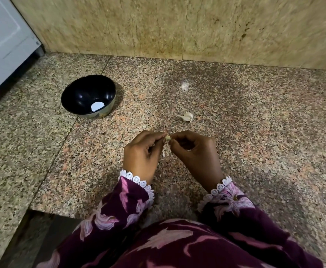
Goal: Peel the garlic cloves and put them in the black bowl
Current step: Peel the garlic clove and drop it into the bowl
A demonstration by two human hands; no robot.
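Now | left hand and right hand fingertips pinch garlic clove between them | black bowl at 10 o'clock, nearer left hand

Pale garlic clove pinched above counter; unpeeled clove right of black bowl.

A speckled granite tabletop is seen from above, backed by a beige stone wall. A black bowl is set on the tabletop toward its left rear, upright, with a pale round patch inside it that may be a reflection. An unpeeled garlic clove is laid on the stone to the right of the bowl, well apart from it. Farther back, a small whitish wisp, possibly a scrap of garlic skin, is seen on the surface.
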